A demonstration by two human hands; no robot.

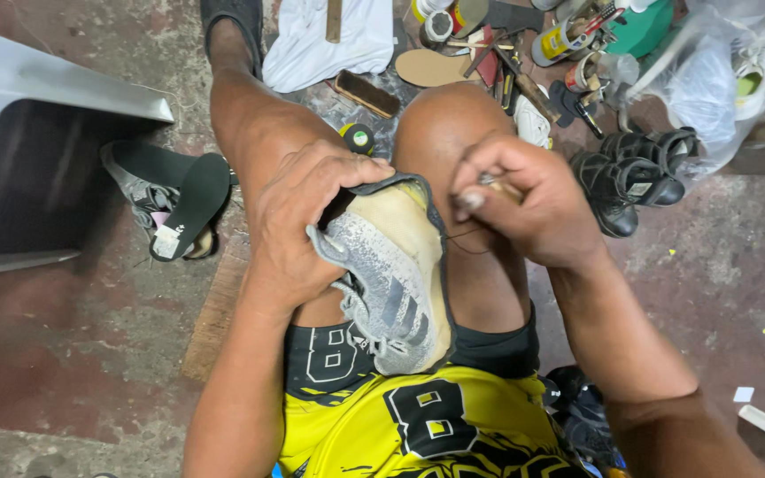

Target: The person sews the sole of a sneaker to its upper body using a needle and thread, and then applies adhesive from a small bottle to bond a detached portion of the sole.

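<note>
I sit with my knees up, and a grey sneaker point(391, 274) rests on my thighs, its pale sole side turned up and its toe pointing toward my yellow and black shorts point(418, 425). My left hand point(303, 221) is curled around the heel end, fingers wrapped over the dark rim and thumb pressed against the grey upper, so it grips the shoe firmly. My right hand point(533, 199) is closed just beside the sneaker's edge, thumb and fingers pinching a thin tool point(499, 186) with a light handle; only a short piece of it shows, so I cannot tell what kind it is. A fine thread point(462, 241) loops from the shoe's rim toward that hand.

On the floor point(90, 354) near its left edge lies a dark insole point(192, 199) on top of another grey shoe point(139, 190), next to a pale metal panel point(37, 97). Beyond my knees, toward the far edge of the floor, lie a white cloth point(329, 35), a brush point(367, 93), a tan insole point(431, 67) and a clutter of cans and hand tools point(560, 44). To the right of my knee stands a pair of black sandals point(635, 173), with a plastic bag point(710, 80) behind them.
</note>
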